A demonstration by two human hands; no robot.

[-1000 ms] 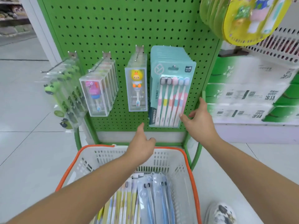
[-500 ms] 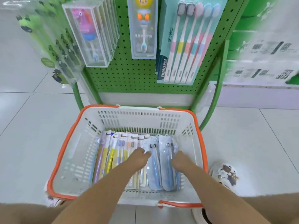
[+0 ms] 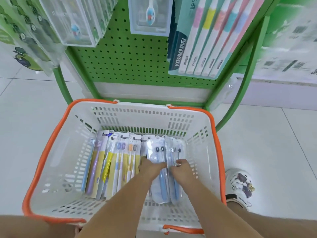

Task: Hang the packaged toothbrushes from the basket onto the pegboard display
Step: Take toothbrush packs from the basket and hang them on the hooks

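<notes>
A white basket with an orange rim (image 3: pixel 45 152) stands on the floor below the green pegboard (image 3: pixel 130 62). Several packaged toothbrushes lie in it: yellow-card packs (image 3: pixel 120 155) on the left and two clear blister packs with blue brushes on the right. My left hand (image 3: pixel 151 168) grips the left clear pack (image 3: pixel 155 152) around its middle. My right hand (image 3: pixel 181 171) pinches the right clear pack (image 3: pixel 175 148) beside it. Both packs still lie in the basket.
Hanging on the pegboard are a teal five-brush pack (image 3: pixel 205 40), clear boxed children's brushes (image 3: pixel 77 23) and green frog-print packs (image 3: pixel 25 31). The display's green tube frame (image 3: pixel 240 93) curves down at the right. My shoe (image 3: pixel 240 184) is beside the basket on the tiled floor.
My hands dropped from the pegboard into the basket, and the view tilted down. Both hands have closed on the two clear packs.
</notes>
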